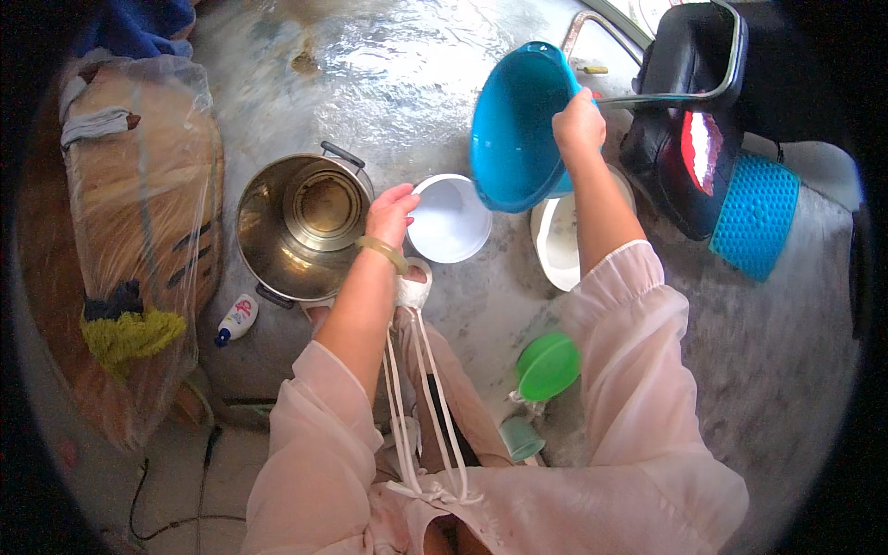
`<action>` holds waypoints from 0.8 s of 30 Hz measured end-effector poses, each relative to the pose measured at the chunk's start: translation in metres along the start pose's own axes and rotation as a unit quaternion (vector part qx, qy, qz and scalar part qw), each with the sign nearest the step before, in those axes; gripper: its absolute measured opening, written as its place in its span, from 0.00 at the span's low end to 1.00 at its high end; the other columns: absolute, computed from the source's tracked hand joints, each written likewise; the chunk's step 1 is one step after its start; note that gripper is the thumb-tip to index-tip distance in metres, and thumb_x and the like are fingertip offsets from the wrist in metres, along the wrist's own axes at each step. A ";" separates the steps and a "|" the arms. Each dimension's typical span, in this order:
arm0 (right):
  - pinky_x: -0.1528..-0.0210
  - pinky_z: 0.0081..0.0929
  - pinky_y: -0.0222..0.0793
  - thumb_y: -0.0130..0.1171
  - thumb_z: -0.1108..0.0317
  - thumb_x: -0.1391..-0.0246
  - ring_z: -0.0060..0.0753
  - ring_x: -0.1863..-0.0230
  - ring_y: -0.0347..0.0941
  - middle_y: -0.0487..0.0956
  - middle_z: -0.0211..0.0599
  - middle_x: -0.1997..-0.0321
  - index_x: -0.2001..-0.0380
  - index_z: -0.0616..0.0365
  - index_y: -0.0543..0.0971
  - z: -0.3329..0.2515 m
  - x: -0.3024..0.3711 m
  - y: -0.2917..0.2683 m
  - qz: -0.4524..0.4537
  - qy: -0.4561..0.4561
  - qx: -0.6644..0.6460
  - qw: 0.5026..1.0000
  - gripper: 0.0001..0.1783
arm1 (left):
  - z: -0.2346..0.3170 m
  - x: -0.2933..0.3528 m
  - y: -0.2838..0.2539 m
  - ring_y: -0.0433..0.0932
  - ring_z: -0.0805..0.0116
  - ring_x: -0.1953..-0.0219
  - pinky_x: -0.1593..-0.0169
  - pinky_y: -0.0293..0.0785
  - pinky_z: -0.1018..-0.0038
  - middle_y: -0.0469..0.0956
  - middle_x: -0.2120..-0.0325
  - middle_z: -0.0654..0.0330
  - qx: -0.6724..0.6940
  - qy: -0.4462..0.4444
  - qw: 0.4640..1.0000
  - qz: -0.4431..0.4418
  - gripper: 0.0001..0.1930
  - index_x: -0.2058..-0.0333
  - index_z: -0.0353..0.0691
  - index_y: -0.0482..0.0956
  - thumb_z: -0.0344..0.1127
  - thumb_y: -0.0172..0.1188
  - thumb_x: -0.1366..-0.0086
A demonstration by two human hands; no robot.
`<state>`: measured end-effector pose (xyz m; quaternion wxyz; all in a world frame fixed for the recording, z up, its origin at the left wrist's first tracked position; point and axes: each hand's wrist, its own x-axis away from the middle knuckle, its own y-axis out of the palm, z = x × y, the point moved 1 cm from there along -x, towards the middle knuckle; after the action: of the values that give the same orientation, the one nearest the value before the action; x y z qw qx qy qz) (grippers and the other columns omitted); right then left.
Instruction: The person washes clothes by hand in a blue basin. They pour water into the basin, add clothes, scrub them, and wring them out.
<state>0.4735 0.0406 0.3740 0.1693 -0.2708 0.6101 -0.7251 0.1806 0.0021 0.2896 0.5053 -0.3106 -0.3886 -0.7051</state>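
Note:
My right hand (pixel 580 127) grips the rim of a blue plastic basin (pixel 518 129), which is tilted on its side with its hollow turned leftward. Just left of the white bowl (pixel 451 220), my left hand (pixel 390 215) has its fingers stretched out by the rim; whether they touch it I cannot tell. A bangle circles that wrist. To the left of this hand stands a large steel pot (pixel 268 222) with dark handles, its inner base stained brown. Behind my right forearm, a white basin (pixel 555 242) is partly hidden.
A green bowl (pixel 548 366) and a pale green cup (pixel 521 438) lie near my legs. A white bottle (pixel 239 317) is beside the pot. Plastic-covered furniture (pixel 157 194) borders the left. At right are a torn black chair (pixel 671 139) and a blue textured mat (pixel 757 215). The floor (pixel 398 83) looks wet.

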 end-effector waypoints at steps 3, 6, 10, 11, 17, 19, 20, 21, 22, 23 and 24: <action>0.53 0.40 0.67 0.53 0.71 0.58 0.53 0.57 0.72 0.75 0.58 0.61 0.61 0.66 0.68 0.035 0.004 0.002 -0.004 0.063 -0.084 0.995 0.18 | -0.006 0.004 0.005 0.71 0.67 0.56 0.55 0.65 0.73 0.75 0.60 0.56 -0.009 -0.016 1.000 -0.013 0.23 0.50 0.33 0.66 0.34 0.55 0.44; 0.53 0.41 0.66 0.51 0.71 0.60 0.56 0.57 0.72 0.75 0.59 0.61 0.62 0.68 0.69 0.078 0.007 0.026 -0.026 0.115 -0.136 0.984 0.19 | -0.007 0.014 0.015 0.71 0.67 0.56 0.56 0.66 0.73 0.75 0.61 0.56 -0.015 -0.032 0.999 -0.029 0.23 0.50 0.33 0.66 0.34 0.54 0.44; 0.53 0.42 0.66 0.52 0.70 0.59 0.55 0.57 0.72 0.74 0.58 0.60 0.60 0.67 0.69 0.093 0.027 0.027 -0.038 0.136 -0.142 0.980 0.19 | -0.010 0.028 0.020 0.72 0.68 0.58 0.57 0.67 0.74 0.75 0.62 0.56 -0.043 -0.037 0.998 -0.037 0.22 0.50 0.33 0.65 0.34 0.54 0.43; 0.53 0.42 0.66 0.52 0.70 0.58 0.55 0.57 0.72 0.75 0.58 0.60 0.60 0.67 0.69 0.092 0.032 0.022 -0.035 0.139 -0.142 0.979 0.19 | -0.011 0.031 0.020 0.72 0.68 0.58 0.57 0.67 0.74 0.75 0.62 0.56 -0.053 -0.036 0.997 -0.039 0.22 0.50 0.33 0.65 0.34 0.54 0.43; 0.55 0.42 0.68 0.52 0.70 0.56 0.54 0.58 0.72 0.75 0.56 0.62 0.62 0.65 0.68 0.073 0.042 -0.028 -0.025 0.079 -0.122 0.989 0.16 | -0.018 0.050 0.027 0.73 0.68 0.59 0.59 0.68 0.75 0.76 0.63 0.56 -0.075 -0.044 0.995 -0.044 0.22 0.50 0.33 0.65 0.35 0.53 0.42; 0.55 0.43 0.68 0.52 0.71 0.56 0.54 0.59 0.73 0.75 0.56 0.62 0.62 0.65 0.68 0.076 0.044 -0.033 -0.012 0.074 -0.140 0.987 0.16 | -0.019 0.055 0.029 0.73 0.69 0.60 0.59 0.68 0.75 0.76 0.63 0.56 -0.080 -0.039 0.995 -0.047 0.21 0.50 0.33 0.65 0.35 0.53 0.42; 0.56 0.43 0.68 0.52 0.71 0.56 0.54 0.59 0.73 0.75 0.56 0.63 0.62 0.65 0.68 0.077 0.045 -0.035 -0.006 0.072 -0.149 0.986 0.16 | -0.019 0.057 0.029 0.73 0.69 0.60 0.60 0.68 0.76 0.76 0.63 0.57 -0.077 -0.037 0.995 -0.045 0.21 0.50 0.33 0.65 0.35 0.53 0.42; 0.56 0.43 0.68 0.52 0.71 0.56 0.54 0.60 0.73 0.76 0.56 0.63 0.62 0.65 0.68 0.080 0.048 -0.035 -0.003 0.078 -0.152 0.985 0.16 | -0.020 0.059 0.029 0.73 0.70 0.60 0.60 0.68 0.76 0.76 0.63 0.57 -0.075 -0.036 0.996 -0.042 0.21 0.50 0.33 0.65 0.35 0.54 0.42; 0.56 0.44 0.68 0.52 0.71 0.56 0.55 0.60 0.73 0.76 0.56 0.63 0.62 0.65 0.68 0.083 0.053 -0.035 0.000 0.085 -0.155 0.984 0.16 | -0.020 0.061 0.028 0.73 0.70 0.61 0.60 0.68 0.77 0.76 0.63 0.57 -0.074 -0.034 0.996 -0.040 0.21 0.50 0.34 0.65 0.35 0.54 0.42; 0.56 0.44 0.68 0.52 0.71 0.57 0.55 0.60 0.73 0.76 0.56 0.63 0.62 0.65 0.68 0.086 0.058 -0.034 0.004 0.092 -0.159 0.983 0.16 | -0.020 0.063 0.028 0.74 0.70 0.61 0.61 0.68 0.77 0.76 0.63 0.57 -0.074 -0.033 0.996 -0.042 0.21 0.50 0.34 0.65 0.35 0.54 0.42; 0.57 0.44 0.68 0.52 0.72 0.57 0.55 0.61 0.73 0.76 0.56 0.64 0.63 0.65 0.69 0.089 0.064 -0.033 0.004 0.101 -0.156 0.983 0.16 | -0.019 0.065 0.027 0.74 0.71 0.62 0.61 0.68 0.78 0.76 0.64 0.57 -0.077 -0.033 0.995 -0.046 0.21 0.50 0.34 0.65 0.35 0.54 0.42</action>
<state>0.4789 -0.0607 0.4274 0.0659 -0.2169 0.7308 -0.6438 0.1860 -0.0501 0.3402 0.4335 -0.3540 -0.3634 -0.7448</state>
